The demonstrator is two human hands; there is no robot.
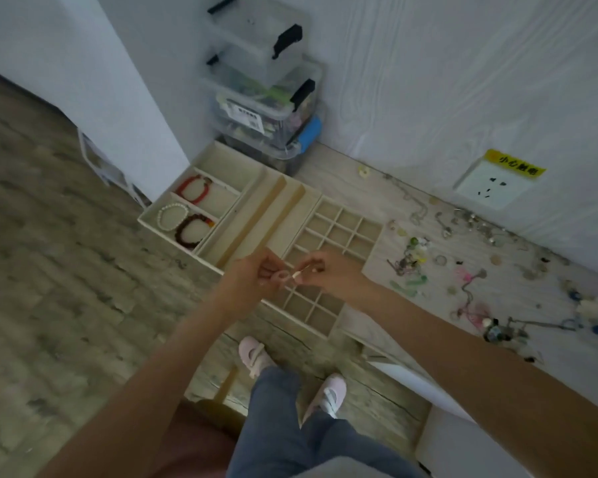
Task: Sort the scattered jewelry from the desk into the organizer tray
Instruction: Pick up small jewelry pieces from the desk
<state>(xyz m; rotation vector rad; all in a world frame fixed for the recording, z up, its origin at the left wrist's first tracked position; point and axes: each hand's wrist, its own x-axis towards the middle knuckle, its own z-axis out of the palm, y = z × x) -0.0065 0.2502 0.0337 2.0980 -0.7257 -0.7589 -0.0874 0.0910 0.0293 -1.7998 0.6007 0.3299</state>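
My left hand [252,279] and my right hand [328,274] meet above the cream organizer tray [277,215], over its grid of small compartments [339,232]. Between them they pinch a small pale pink jewelry piece [283,277] with a thin light-coloured strand running toward my right fingers. In the tray's left compartments lie a red bracelet [194,189], a white pearl bracelet [171,217] and a dark bead bracelet [190,231]. Scattered jewelry [463,270] covers the desk to the right: chains, green beads, pink cords, small rings.
Stacked clear plastic storage boxes [266,94] stand behind the tray against the wall. A wall socket [491,188] with a yellow label sits at the right. The desk edge runs below the tray; my legs and pink shoes [256,357] are on the floor beneath.
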